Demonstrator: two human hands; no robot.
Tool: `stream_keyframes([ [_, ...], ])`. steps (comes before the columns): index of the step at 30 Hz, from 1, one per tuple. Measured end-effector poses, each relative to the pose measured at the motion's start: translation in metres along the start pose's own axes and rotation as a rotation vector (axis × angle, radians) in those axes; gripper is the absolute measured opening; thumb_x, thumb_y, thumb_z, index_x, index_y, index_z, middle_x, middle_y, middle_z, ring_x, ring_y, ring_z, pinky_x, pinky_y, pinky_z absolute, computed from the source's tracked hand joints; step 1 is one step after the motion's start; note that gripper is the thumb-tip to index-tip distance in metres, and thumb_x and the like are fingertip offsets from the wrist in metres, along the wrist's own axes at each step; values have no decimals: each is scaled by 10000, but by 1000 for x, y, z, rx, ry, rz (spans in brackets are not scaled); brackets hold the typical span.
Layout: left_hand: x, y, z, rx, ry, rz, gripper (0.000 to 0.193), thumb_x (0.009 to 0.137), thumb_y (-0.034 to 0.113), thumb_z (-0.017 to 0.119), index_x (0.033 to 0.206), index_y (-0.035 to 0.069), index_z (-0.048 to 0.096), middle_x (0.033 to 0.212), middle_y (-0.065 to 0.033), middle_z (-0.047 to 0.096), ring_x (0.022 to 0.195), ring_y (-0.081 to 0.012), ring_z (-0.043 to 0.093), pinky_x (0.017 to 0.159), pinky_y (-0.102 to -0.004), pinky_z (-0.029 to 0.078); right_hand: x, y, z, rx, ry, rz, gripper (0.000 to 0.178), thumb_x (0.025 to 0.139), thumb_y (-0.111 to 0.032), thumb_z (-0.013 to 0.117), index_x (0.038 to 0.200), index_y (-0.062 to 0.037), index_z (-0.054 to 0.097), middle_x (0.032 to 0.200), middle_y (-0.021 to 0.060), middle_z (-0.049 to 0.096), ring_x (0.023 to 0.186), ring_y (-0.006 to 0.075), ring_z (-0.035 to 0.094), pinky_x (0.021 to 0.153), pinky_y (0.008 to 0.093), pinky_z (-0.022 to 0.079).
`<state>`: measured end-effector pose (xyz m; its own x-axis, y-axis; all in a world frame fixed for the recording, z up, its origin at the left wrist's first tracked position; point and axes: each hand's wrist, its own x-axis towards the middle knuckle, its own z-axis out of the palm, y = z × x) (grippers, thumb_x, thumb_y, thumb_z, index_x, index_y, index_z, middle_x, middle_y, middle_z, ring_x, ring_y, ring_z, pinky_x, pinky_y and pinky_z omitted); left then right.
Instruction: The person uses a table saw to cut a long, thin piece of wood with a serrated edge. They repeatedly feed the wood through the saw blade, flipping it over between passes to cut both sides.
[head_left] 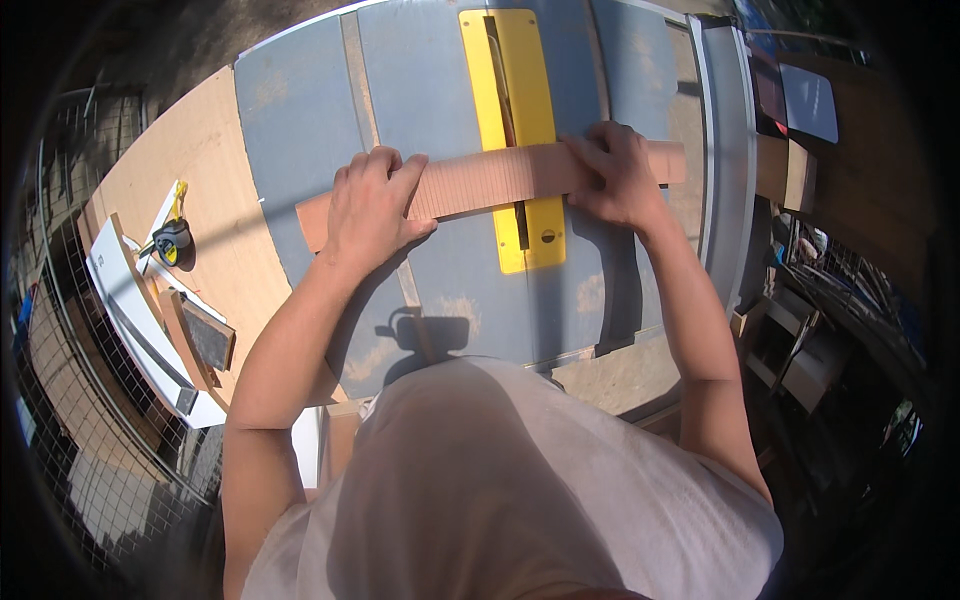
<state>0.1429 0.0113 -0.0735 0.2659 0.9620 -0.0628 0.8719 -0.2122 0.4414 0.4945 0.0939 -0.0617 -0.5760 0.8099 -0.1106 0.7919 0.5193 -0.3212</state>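
A reddish-brown wooden board point(490, 178), its upper face scored with many close crosswise lines, lies across a blue-grey table saw top point(420, 90). It spans the yellow insert plate point(545, 100) and covers the middle of its long slot. My left hand point(370, 205) grips the board near its left end, fingers over the far edge and thumb at the near edge. Toward the right end, my right hand point(615, 175) holds it with fingers and thumb across its width. What lies under the board is hidden. Whether a blade stands in the slot, I cannot tell.
A metal rip fence point(725, 150) runs along the table's right side. On a plywood side surface point(215, 150) to the left lie a tape measure point(172, 240), white strips and a wood-framed piece point(205, 335). Wire mesh stands beyond at far left; stacked offcuts sit at right.
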Motion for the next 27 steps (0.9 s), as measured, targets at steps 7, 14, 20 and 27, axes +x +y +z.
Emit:
stream_keyframes([
  [7,5,-1,-8,33,-9,-19,802,641,332,952,1364,136,664,1174,-99,592,1131,-300,586,978,-468,474,8,-3,-10,-39,-14,19,841,597,-277,936,1395,-196,683,1292,138,576,1241,353,531,1111,462,403],
  [14,16,-1,-18,74,-39,-53,814,652,355,943,1391,152,672,1200,-74,590,1166,-268,570,1023,-426,456,20,0,-11,-71,-20,60,842,631,-291,936,1423,-217,660,1329,118,577,1283,348,512,1137,456,400],
  [20,22,4,-25,82,-91,-86,839,670,368,935,1436,179,649,1236,-67,592,1197,-258,553,1055,-403,443,20,-2,-17,-133,-2,56,818,679,-368,925,1437,-224,654,1354,131,588,1303,343,527,1141,442,424],
  [27,26,7,-30,84,-86,-95,829,693,405,926,1447,211,638,1264,-63,594,1239,-267,543,1098,-404,438,21,4,-20,-128,-14,82,827,674,-319,895,1456,-247,634,1409,113,547,1364,326,471,1192,447,372],
])
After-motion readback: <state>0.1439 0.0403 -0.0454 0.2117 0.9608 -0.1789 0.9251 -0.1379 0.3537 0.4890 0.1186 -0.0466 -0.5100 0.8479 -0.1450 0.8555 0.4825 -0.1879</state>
